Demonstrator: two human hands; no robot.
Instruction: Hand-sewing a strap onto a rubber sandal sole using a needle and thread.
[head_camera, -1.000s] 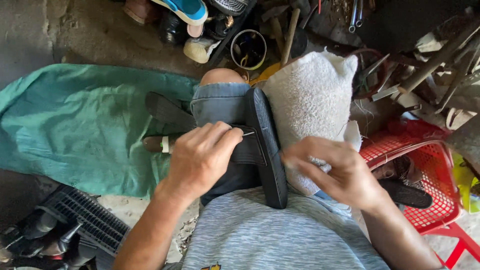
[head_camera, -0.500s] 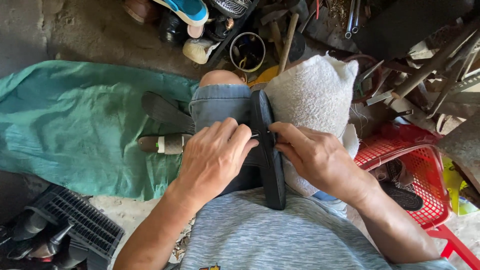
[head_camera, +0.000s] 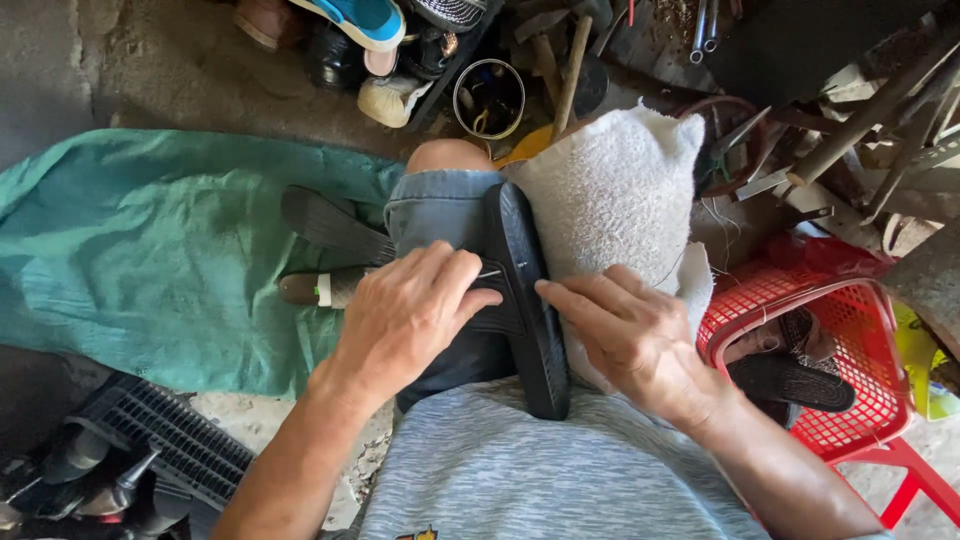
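Black sandal (head_camera: 525, 300): stood on edge between the knees against a white towel (head_camera: 610, 200), apparently for steadiness. Left hand (head_camera: 410, 315): closed, a thin needle (head_camera: 489, 273) pinched at the sole. Right hand (head_camera: 635, 335): fingers pressed on the sandal's edge. Red basket (head_camera: 850, 320): right, sandals inside. No labels legible.

Single head-worn view, no second camera to overlap with. It looks steeply down over the person's chest onto the lap, close in. The black rubber sandal (head_camera: 525, 300) held edge-up on the knees sits dead centre, left hand (head_camera: 405, 315) and right hand (head_camera: 630, 335) filling the middle. The view faces forward past the knees: green cloth sheet (head_camera: 150, 250) frame left, red plastic basket (head_camera: 850, 350) frame right, clutter along the top.
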